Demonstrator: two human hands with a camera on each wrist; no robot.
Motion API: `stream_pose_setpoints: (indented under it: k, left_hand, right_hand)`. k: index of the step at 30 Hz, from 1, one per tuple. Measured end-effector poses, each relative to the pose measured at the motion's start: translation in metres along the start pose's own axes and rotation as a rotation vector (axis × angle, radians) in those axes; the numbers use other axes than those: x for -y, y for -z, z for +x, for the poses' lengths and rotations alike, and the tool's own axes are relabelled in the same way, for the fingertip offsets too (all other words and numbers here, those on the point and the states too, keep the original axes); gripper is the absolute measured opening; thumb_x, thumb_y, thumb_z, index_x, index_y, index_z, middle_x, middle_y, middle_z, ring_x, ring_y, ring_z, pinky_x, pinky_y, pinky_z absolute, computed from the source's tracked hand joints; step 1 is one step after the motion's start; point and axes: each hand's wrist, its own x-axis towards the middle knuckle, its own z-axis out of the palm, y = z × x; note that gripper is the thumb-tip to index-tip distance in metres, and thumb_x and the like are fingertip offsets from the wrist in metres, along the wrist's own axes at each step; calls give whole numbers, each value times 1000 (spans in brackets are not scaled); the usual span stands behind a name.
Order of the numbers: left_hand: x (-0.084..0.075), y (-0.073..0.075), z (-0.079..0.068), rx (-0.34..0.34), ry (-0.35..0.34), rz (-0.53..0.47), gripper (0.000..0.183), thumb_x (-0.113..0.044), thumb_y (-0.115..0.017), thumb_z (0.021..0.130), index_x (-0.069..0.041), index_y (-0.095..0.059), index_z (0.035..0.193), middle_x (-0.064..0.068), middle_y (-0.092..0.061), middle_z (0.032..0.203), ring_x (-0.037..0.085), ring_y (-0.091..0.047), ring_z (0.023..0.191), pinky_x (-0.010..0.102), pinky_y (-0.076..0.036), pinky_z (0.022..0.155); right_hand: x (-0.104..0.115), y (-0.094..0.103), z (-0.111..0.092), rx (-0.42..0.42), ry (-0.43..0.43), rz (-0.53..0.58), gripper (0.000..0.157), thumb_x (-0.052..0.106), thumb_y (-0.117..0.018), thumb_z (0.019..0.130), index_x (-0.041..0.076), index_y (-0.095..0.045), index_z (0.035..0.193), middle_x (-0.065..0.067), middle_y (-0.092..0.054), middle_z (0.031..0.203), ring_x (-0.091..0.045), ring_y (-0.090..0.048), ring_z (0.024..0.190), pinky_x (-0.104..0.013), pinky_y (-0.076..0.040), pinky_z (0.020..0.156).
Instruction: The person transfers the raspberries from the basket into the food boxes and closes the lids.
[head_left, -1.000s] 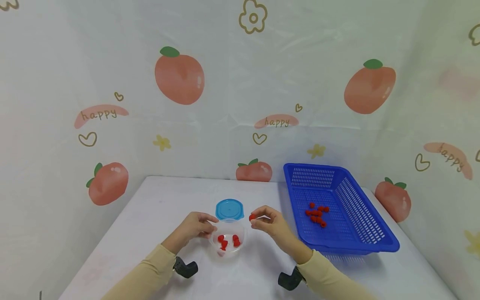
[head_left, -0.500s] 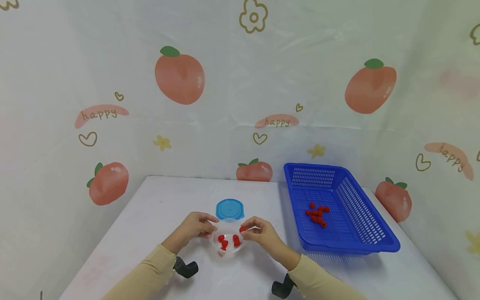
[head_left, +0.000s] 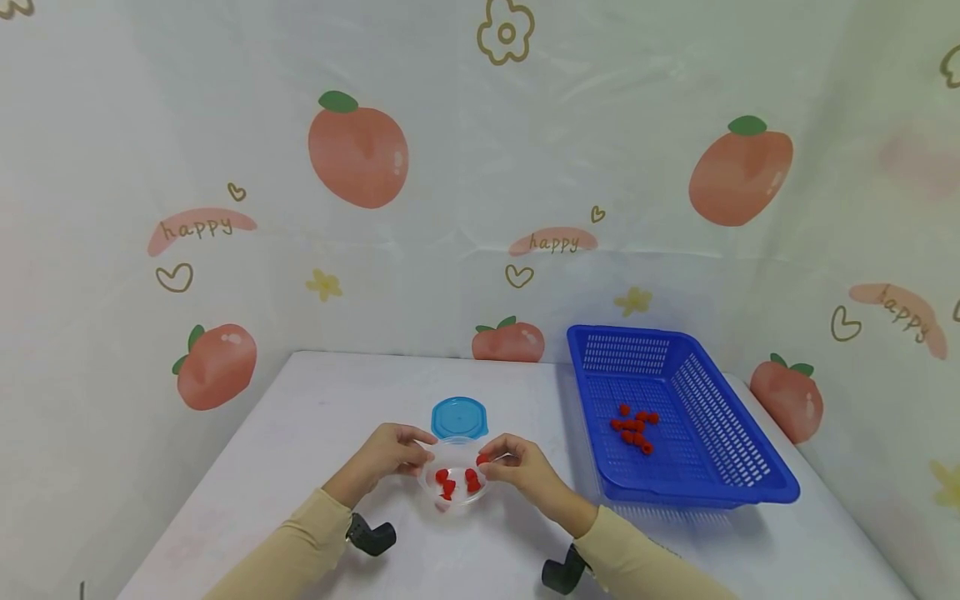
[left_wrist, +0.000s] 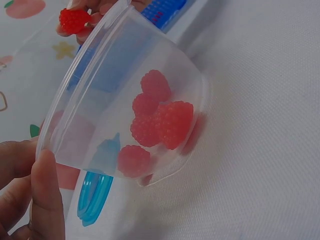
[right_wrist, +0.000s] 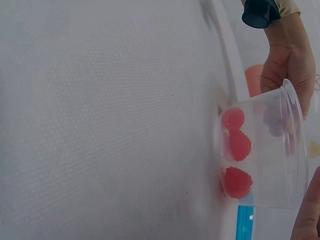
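Note:
My left hand (head_left: 384, 460) grips the rim of a clear round plastic container (left_wrist: 172, 55), thumb on the outside of the wall. Inside, several red raspberries (left_wrist: 173, 125) lie on the bottom, seen through the side in both wrist views. Between the thumb and fingers of my right hand (head_left: 525, 477) is another raspberry (left_wrist: 74, 21), held at the container's right rim. In the right wrist view only part of the right hand's finger (right_wrist: 307, 210) shows, beside the rim. Just behind the container lies its blue lid (head_left: 459, 418), flat on the table.
A large blue perforated basket (head_left: 750, 433) stands on the right of the white table (head_left: 337, 400), with several raspberries (head_left: 637, 426) on its floor. A fruit-printed white curtain (head_left: 450, 167) hangs behind the table. Each wrist carries a black camera mount (head_left: 371, 535).
My right hand has brought its raspberry left and down to the container's rim, hardly moving in the last half second. The left hand and container stay where they were.

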Motion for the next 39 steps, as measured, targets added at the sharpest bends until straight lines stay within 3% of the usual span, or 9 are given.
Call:
stream_pose_setpoints:
  k: [5,28,39]
  left_hand:
    - [0,1,0,11,-5,-10,26,-7,-71,84,-1,-69,109,6,-68,79,16,-60,61,27,-58,64]
    - [3,0,3,1,4,5,27,-10,-73,84,-3,-69,110,7,-67,79,16,-60,61,27,-58,64]
    - [4,1,3,-1,-6,5,28,-11,-74,84,-3,-69,110,7,-66,77,17,-60,60,27,-57,64]
  right_hand:
    - [0,0,1,5,-6,-12,26,12,-70,86,0,-63,109,-8,-68,104,-14,-62,82,-28,-56,81]
    - [2,0,0,20,-3,-14,26,9,-71,85,-2,-64,108,-9,-68,103,-13,-59,80,-20,-54,76]
    - [-2,1,2,33,9,-19,27,6,-69,86,-8,-61,109,-8,-64,96,-13,-59,80,-18,-54,76]
